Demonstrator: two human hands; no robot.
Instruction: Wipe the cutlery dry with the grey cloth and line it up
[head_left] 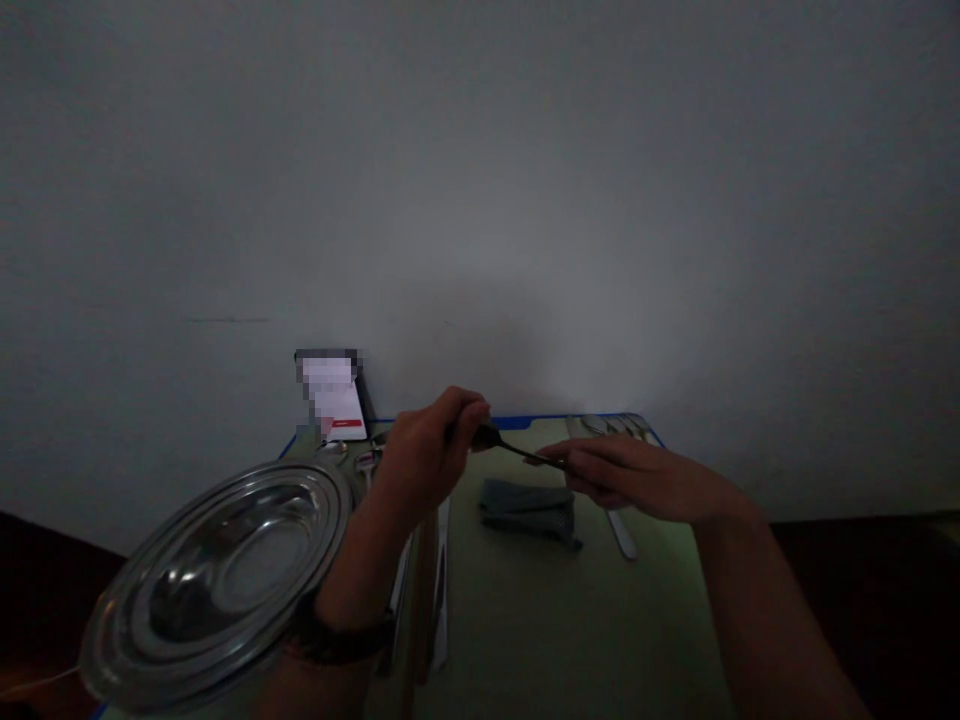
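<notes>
A spoon is held level above the table between my two hands. My left hand closes around its bowl end, with the fingers partly covering the bowl. My right hand pinches the handle end, fingers stretched along it. Below the spoon a folded dark grey-green cloth lies on the table, apart from both hands. Under and beyond my right hand lie several spoons and a piece of cutlery with a flat metal handle, its other end hidden.
A large shiny metal bowl with a wide rim stands at the left. Beside my left forearm lie knives and brown wooden sticks. More cutlery lies behind. A lit phone leans on the wall at the pale green table's back edge.
</notes>
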